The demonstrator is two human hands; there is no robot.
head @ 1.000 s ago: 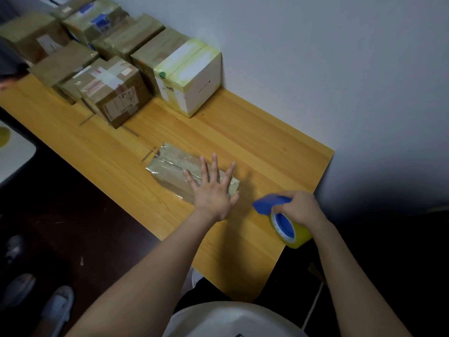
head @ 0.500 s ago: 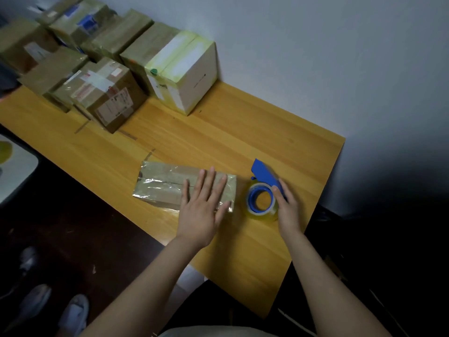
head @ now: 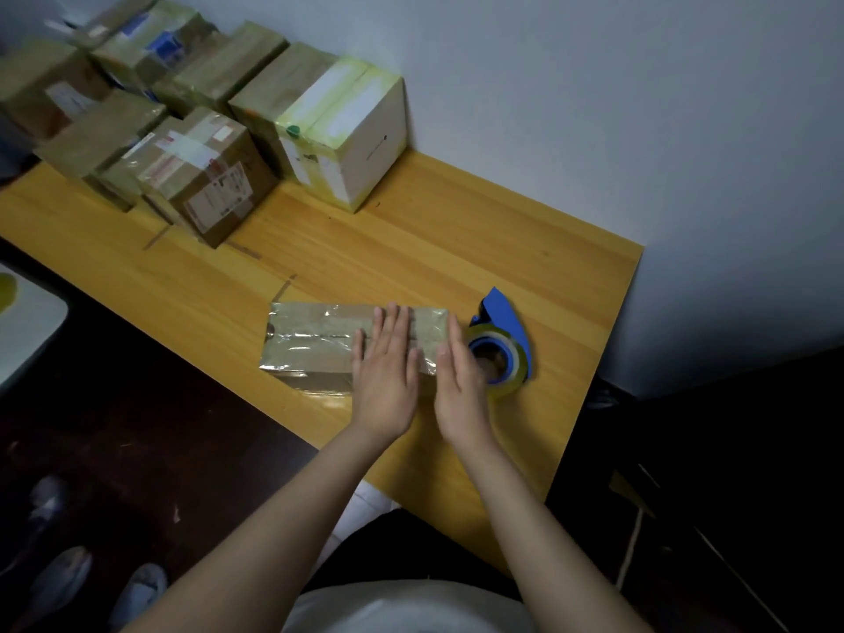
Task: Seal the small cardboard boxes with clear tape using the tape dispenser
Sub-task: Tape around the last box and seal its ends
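A small flat cardboard box (head: pixel 315 342), shiny with clear tape, lies on the wooden table (head: pixel 434 239) near its front edge. My left hand (head: pixel 386 367) rests flat on the box's right half, fingers straight. My right hand (head: pixel 459 381) stands edge-on with straight fingers against the box's right end. The blue tape dispenser (head: pixel 500 340) with its clear roll lies on the table just right of that hand, untouched.
Several taped cardboard boxes (head: pixel 210 175) and a white box (head: pixel 347 130) are stacked at the back left against the wall. The table's right edge (head: pixel 607 358) is close to the dispenser. Shoes (head: pixel 137 591) and dark floor lie lower left.
My right hand set the tape dispenser down on the table, let go of it, and moved left to the box's right end. My left hand stayed pressed on the box.
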